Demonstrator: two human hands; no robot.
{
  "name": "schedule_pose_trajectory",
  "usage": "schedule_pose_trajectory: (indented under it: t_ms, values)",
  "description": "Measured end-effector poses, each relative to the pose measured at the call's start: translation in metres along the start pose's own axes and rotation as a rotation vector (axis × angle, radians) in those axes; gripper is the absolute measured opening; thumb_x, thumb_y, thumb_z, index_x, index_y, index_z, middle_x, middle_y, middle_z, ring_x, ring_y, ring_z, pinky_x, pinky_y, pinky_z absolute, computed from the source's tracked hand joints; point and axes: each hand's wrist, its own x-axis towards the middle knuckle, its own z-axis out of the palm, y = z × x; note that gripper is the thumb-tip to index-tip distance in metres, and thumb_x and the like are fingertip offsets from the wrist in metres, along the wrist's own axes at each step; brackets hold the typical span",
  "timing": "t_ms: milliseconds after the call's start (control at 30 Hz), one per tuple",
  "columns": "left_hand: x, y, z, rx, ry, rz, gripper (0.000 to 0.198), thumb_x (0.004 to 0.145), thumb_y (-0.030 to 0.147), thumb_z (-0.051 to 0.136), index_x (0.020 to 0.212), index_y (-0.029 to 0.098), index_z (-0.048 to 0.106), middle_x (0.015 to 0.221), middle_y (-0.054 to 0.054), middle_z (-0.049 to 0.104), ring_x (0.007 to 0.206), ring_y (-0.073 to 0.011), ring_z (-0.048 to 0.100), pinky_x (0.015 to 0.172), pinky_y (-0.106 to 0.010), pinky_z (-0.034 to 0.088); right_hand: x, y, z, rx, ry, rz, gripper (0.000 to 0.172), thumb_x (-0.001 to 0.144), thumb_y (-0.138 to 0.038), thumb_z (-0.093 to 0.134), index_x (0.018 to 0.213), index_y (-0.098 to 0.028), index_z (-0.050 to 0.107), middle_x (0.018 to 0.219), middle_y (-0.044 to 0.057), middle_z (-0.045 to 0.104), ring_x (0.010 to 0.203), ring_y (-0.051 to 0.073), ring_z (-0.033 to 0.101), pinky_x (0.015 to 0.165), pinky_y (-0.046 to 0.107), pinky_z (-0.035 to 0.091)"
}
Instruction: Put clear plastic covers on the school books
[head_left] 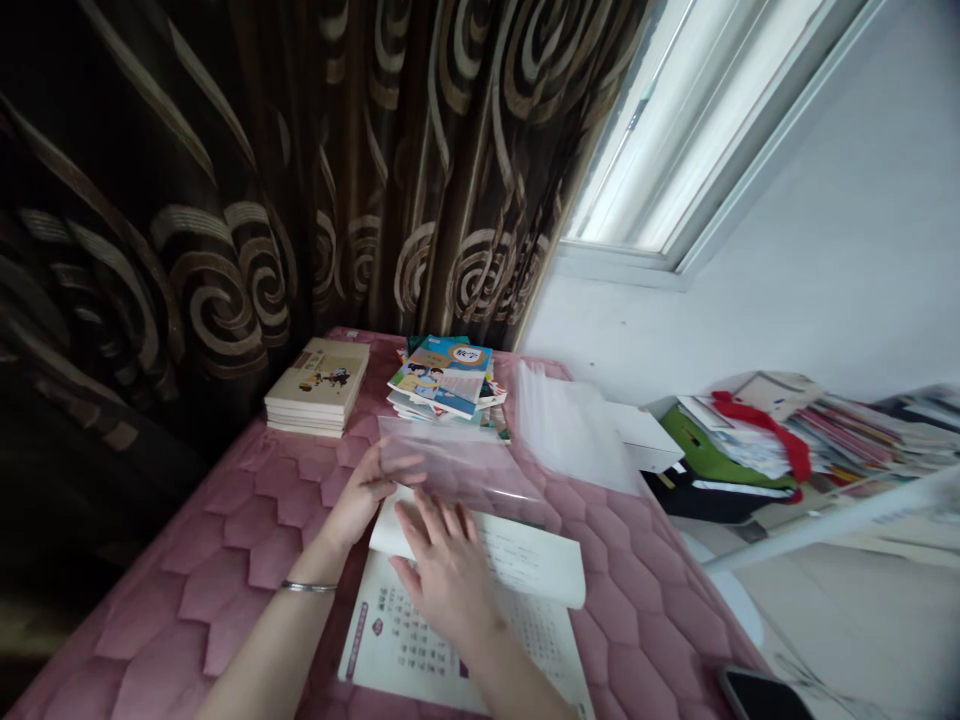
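A book (405, 640) lies open on the pink quilted surface, printed page up, with its upper leaves (532, 560) curled over toward me. My right hand (450, 570) rests on the curled leaves, palm down with fingers spread. At the book's upper left corner, my left hand (375, 485) has its fingers at the edge of a clear plastic book cover (465, 465); the thumb stays close to them on that edge. This see-through cover reaches from the book's far edge toward the back. Part of the printed page is hidden under my right hand and forearm.
A stack of beige books (319, 385) stands at the back left. Beside it is a pile of colourful textbooks (442, 375). More clear plastic covers (570, 425) lie to the right, near a white box (645, 437). A phone (761, 695) sits at the front right edge. Dark curtains (360, 200) hang behind.
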Motion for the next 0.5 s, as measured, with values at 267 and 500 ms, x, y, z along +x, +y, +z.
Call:
schedule_pose_trajectory:
  t_ms: [267,500]
  values:
    - [0.0025,-0.0032,0.0045,0.162,0.086,0.058,0.071,0.072,0.028,0.068,0.133,0.023,0.033,0.121,-0.012,0.066,0.098,-0.0265,0.069,0.082,-0.038,0.052,-0.0012,-0.006,0.0025,-0.004,0.026,0.113,0.049,0.093,-0.043,0.048,0.138,-0.026,0.047,0.143,0.01,0.048,0.123,0.032,0.045,0.101,0.053,0.033]
    - [0.0046,-0.0085,0.0042,0.341,0.163,0.104,0.063,0.076,0.038,0.066,0.13,0.019,0.038,0.118,-0.014,0.068,0.102,-0.0258,0.067,0.087,-0.038,0.051,0.0012,-0.0054,0.0013,0.001,0.01,0.129,0.049,0.092,-0.044,0.048,0.138,-0.025,0.048,0.144,0.01,0.047,0.124,0.032,0.044,0.102,0.054,0.032]
